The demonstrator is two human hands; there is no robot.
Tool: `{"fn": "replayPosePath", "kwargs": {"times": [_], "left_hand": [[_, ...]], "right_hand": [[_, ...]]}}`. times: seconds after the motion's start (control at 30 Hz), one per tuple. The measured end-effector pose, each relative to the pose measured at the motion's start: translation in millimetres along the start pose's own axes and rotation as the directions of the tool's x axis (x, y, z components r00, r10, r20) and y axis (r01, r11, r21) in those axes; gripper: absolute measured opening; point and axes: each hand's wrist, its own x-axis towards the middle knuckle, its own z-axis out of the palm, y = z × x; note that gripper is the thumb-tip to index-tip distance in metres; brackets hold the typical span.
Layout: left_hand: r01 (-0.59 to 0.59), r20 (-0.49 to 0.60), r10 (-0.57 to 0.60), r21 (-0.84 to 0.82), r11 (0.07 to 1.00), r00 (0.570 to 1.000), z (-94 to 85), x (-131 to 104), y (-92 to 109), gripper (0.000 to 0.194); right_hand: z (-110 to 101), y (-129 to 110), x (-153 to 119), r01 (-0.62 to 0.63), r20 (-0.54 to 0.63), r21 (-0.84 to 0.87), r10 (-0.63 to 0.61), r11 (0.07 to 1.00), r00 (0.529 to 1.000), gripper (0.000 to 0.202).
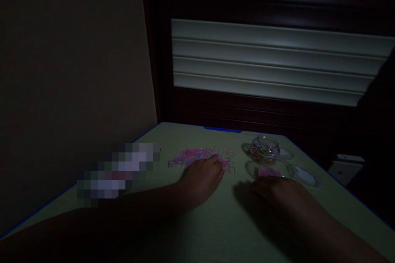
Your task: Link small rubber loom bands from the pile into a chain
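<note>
A loose heap of thin, looped pink and purple pieces [197,154] lies near the middle of the pale table. My left hand [202,176] is curled down at the heap's near right side, fingers together and their tips hidden. Further right, my right hand [280,193] is at the near side of a clear jar [282,164] with pink pieces in it. Its fingers look closed against the jar, though the hand itself covers most of the contact. Just behind stands a second clear jar [262,148], uncapped, partly filled with many-coloured small rings.
Two round clear lids lie right of the jars, one near lid [305,175] and one far lid [286,153]. A blurred-out pale object [123,172] is at the table's left. A white Apple-marked box [344,168] sits beyond the blue right edge. Wall and slatted panel [265,61] border the table.
</note>
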Motion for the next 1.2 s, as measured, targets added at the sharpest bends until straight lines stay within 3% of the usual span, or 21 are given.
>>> {"fn": "replayPosePath", "kwargs": {"times": [0.7,1.2], "left_hand": [[0.128,-0.04,-0.14,-0.209,0.97,0.989,5.2,6.1,-4.1,0.019],[0.049,-0.019,-0.051,-0.079,0.996,0.999,3.0,1.7,-3.4,0.021]], "right_hand": [[1.7,-0.1,1.7,-0.014,0.001,-0.023,0.014,1.0,1.0,0.019],[-0.2,-1.5,0.1,0.007,-0.001,-0.011,-0.007,1.0,1.0,0.021]]}}
